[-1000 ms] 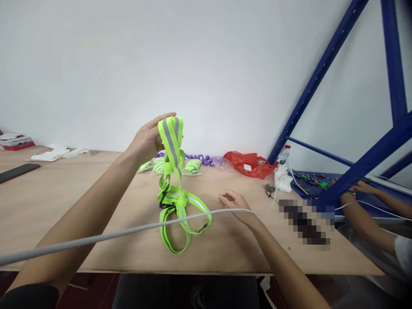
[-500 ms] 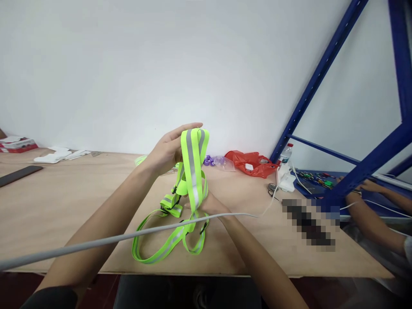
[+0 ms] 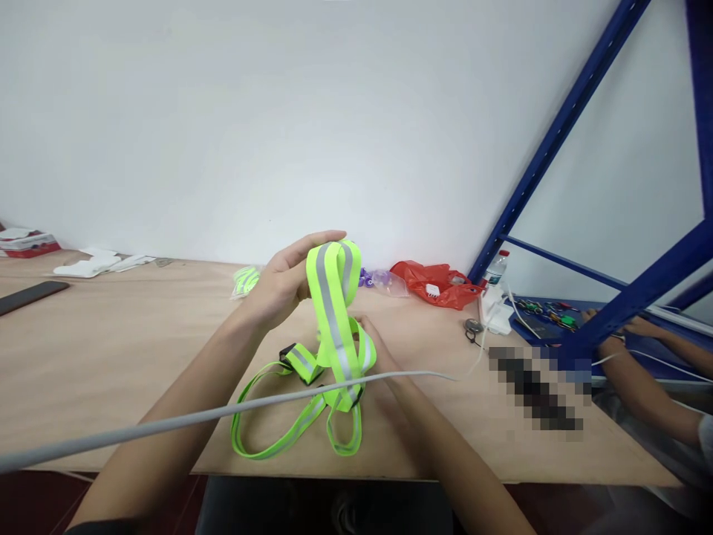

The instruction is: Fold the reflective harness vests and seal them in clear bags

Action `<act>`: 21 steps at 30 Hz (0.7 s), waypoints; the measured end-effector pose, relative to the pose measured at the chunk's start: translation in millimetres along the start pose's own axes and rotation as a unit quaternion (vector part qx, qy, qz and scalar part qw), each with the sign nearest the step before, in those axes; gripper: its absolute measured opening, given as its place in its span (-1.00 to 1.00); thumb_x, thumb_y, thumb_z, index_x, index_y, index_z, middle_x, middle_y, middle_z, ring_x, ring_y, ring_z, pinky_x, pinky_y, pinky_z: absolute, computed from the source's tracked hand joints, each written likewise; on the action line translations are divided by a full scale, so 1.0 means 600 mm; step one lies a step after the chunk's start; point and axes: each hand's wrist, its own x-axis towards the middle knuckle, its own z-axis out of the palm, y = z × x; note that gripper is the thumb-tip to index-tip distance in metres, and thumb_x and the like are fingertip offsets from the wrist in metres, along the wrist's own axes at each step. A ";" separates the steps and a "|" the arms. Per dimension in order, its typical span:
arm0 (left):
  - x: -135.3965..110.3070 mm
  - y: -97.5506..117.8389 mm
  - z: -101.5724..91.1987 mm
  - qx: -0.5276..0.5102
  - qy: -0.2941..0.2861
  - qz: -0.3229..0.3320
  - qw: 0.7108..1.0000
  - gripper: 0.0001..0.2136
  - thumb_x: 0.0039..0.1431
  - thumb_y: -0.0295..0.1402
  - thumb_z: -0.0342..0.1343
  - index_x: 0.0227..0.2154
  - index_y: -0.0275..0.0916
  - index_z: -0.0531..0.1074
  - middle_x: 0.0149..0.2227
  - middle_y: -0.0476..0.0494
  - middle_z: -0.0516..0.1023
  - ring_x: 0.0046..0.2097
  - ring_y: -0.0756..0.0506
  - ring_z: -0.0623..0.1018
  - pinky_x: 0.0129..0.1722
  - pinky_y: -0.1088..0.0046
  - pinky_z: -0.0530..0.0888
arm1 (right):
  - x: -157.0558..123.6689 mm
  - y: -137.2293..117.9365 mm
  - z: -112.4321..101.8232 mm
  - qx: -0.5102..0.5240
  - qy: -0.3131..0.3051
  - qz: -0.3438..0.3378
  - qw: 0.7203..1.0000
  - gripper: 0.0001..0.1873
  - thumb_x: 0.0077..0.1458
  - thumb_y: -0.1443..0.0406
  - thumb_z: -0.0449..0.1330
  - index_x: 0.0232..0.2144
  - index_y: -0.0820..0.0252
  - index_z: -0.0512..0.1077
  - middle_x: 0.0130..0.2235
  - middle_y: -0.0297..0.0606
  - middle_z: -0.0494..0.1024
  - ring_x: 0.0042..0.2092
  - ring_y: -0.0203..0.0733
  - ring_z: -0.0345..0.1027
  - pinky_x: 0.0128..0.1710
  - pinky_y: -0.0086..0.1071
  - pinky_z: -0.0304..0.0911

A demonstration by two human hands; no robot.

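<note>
A fluorescent yellow-green reflective harness (image 3: pixel 328 297) with grey stripes and black buckles hangs in a loop above the table. My left hand (image 3: pixel 284 282) is closed on the upper bend of its wide strap, fingers partly behind the band. Lower down, my right hand (image 3: pixel 381 345) is behind the strap on the right side and seems to grip it; most of its fingers are hidden. The thinner loops of the harness lie on the brown table surface (image 3: pixel 167 371) near the front edge. A grey cable (image 3: pixel 223 411) crosses in front of the harness and both forearms.
Along the wall lie a packed yellow-green bundle (image 3: pixel 245 281), a red plastic bag (image 3: pixel 440 282) and a water bottle (image 3: pixel 495 267). Blue rack posts (image 3: pixel 557 141) stand at right, with a co-worker's arms (image 3: pixel 640 371) beyond. A dark flat object (image 3: pixel 33 296) is at left.
The held strap loop has dropped slightly, and its lower folds have shifted and spread. My right hand has risen a little behind the band. The packed bundle shows more fully.
</note>
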 end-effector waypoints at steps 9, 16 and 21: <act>-0.052 -0.050 0.005 0.129 -0.153 -0.005 0.980 -0.69 0.33 -0.31 0.14 0.11 -0.12 0.47 -0.02 -0.16 0.61 -0.12 -0.13 0.61 -0.20 0.39 0.53 | 0.030 -0.020 -0.160 -0.017 0.236 -0.007 0.972 -0.66 -0.02 0.03 0.35 -0.47 0.20 0.51 -0.49 -0.36 0.49 -0.43 -0.27 0.34 -0.37 -0.36 0.33; -0.060 -0.104 -0.047 0.350 -0.258 -0.037 0.900 -0.44 0.33 -0.47 -0.07 0.36 -0.06 0.16 -0.04 -0.13 0.64 -0.09 -0.12 0.61 -0.07 0.32 0.51 | 0.030 -0.039 -0.258 -0.045 0.449 -0.077 0.889 -0.61 -0.01 -0.02 0.29 -0.30 0.15 0.45 -0.32 -0.36 0.51 -0.31 -0.22 0.39 -0.30 -0.33 0.36; -0.060 -0.179 -0.131 0.491 -0.327 -0.147 0.794 -0.45 0.01 -0.48 0.11 0.14 -0.13 0.45 0.12 -0.16 0.57 0.09 -0.26 0.53 0.06 0.26 0.45 | 0.006 -0.033 -0.290 -0.096 0.485 -0.082 0.865 -0.66 -0.03 0.05 0.29 -0.31 0.18 0.50 -0.37 -0.35 0.52 -0.34 -0.20 0.37 -0.27 -0.28 0.34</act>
